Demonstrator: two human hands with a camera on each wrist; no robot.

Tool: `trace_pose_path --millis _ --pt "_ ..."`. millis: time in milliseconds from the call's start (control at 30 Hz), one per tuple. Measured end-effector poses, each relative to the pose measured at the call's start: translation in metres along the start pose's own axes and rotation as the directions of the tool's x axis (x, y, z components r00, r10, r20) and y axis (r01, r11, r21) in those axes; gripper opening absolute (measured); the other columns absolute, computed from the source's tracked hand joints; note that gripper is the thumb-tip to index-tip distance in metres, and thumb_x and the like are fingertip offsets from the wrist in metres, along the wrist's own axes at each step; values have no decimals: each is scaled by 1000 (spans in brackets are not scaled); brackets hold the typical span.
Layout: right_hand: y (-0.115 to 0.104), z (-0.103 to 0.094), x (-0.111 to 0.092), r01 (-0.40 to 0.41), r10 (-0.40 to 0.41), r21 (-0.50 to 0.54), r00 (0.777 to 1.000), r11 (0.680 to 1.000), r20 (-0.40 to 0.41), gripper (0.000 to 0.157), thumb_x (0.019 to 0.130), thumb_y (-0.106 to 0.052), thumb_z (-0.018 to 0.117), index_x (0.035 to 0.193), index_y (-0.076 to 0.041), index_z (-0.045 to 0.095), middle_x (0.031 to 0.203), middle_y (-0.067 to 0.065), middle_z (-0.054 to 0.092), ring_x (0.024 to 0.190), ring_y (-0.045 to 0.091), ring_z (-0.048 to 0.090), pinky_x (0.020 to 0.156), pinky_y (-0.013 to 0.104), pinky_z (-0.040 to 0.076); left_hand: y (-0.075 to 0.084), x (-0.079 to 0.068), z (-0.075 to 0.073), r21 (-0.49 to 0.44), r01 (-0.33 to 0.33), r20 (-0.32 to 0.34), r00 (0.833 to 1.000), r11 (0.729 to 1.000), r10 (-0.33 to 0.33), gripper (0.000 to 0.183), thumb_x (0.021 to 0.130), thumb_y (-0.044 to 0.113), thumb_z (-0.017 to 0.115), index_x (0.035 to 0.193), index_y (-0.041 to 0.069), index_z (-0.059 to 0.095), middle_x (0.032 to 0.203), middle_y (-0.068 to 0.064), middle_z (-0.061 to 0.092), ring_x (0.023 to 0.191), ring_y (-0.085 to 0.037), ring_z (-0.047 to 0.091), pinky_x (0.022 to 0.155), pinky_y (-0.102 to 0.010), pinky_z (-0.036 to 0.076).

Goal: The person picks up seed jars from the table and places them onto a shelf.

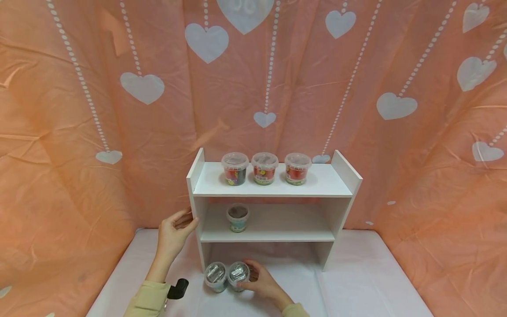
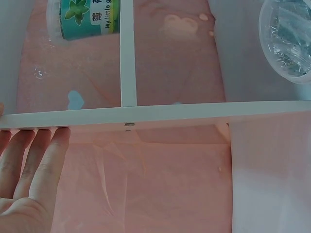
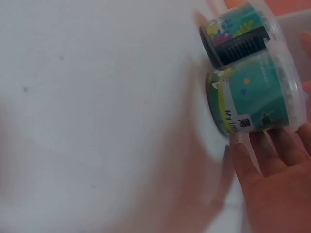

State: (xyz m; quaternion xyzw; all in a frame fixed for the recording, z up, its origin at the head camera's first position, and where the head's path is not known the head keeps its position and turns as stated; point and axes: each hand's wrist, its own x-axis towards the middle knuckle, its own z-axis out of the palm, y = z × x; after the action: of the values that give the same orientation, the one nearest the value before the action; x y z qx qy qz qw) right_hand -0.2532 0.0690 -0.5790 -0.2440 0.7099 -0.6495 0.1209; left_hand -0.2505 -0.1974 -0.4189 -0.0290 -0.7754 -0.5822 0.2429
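Note:
Two small lidded plastic tubs with green labels stand side by side at the shelf's lower left front: a left tub [image 1: 215, 276] and a right tub [image 1: 239, 274]. Silvery packets show through their lids. My right hand [image 1: 264, 282] holds the right tub from its right side, thumb at the near side and fingers toward the far side. The right wrist view shows that tub's "My little" label [image 3: 252, 97]. My left hand [image 1: 174, 231] touches the white shelf's left side panel [image 1: 196, 211], its straight fingers [image 2: 51, 155] against the outer face.
On the top board [image 1: 322, 185] stand three tubs with red labels, among them a middle tub [image 1: 264, 168]. A green-labelled tub [image 1: 238, 218] sits left on the middle board [image 1: 293, 224]. Behind the shelf hangs a pink curtain [image 1: 166, 132] with white hearts.

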Motion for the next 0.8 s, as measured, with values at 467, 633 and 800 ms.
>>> trace_pose_path --millis 467,633,800 --pt "4 7 -2 -5 3 -31 998 1000 -56 71 71 4 81 133 4 45 124 13 55 112 29 53 95 32 47 2 -1 1 0 -2 -5 1000 1000 2 42 83 3 74 122 -5 62 109 -23 66 94 -22 66 71 -14 53" --pt "4 8 -2 -3 0 -43 998 999 -66 69 70 6 81 130 4 47 122 13 56 109 27 54 93 31 47 2 -1 2 9 -25 -20 999 1000 25 40 82 2 74 119 -7 63 107 -24 67 93 -25 67 70 -14 53" --pt "4 6 -6 17 -21 -63 998 998 -59 69 69 6 82 129 5 47 120 13 56 106 23 55 91 28 48 2 -1 1 5 -20 -17 1000 1000 21 41 82 3 75 120 -6 63 107 -23 67 93 -25 66 70 -13 52"
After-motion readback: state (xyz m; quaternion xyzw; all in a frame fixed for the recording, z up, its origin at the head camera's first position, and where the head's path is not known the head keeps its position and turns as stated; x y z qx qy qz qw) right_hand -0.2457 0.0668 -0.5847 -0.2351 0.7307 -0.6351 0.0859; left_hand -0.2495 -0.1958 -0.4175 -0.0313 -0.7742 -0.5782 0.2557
